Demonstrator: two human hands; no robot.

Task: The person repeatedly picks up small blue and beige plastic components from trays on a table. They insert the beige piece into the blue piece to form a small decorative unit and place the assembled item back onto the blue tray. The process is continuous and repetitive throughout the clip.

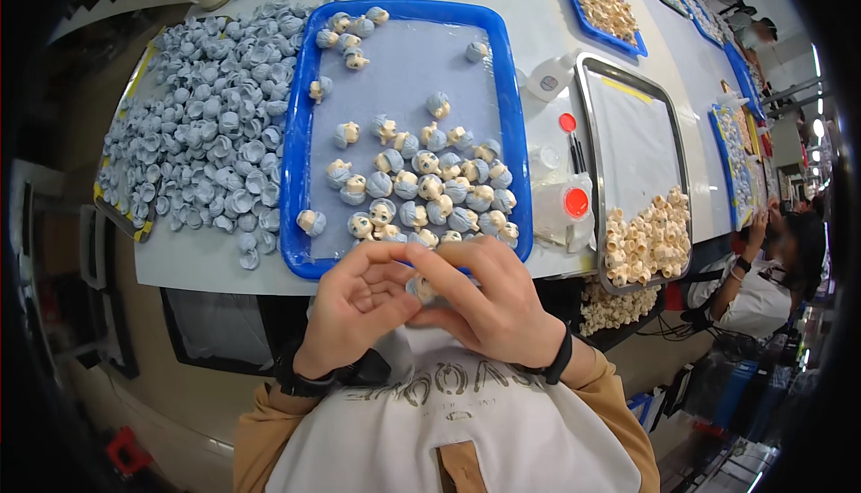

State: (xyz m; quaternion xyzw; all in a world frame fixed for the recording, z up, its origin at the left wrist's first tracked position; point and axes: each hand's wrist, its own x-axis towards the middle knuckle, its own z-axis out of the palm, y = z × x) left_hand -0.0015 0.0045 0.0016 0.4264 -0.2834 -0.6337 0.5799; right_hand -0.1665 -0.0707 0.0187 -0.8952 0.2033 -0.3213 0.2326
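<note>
Close to my body, just off the near edge of the blue tray [297,179], both hands meet around a small doll head [420,289] with pale blue hair. My left hand [354,303] grips it from the left, fingers curled. From the other side my right hand [493,305] closes on it, its fingers covering most of the head. Several finished-looking doll heads [430,186] with blue hair and cream faces lie in the tray, mostly in its near half. Left of the tray is a large heap of hollow blue hair shells [211,125].
A metal tray [635,134] on the right holds cream face pieces [647,237] at its near end. Between the trays stand a white bottle [549,76] and a red-topped jar [575,203]. Farther back is a blue basket [603,9] of cream parts. A co-worker [762,269] sits at right.
</note>
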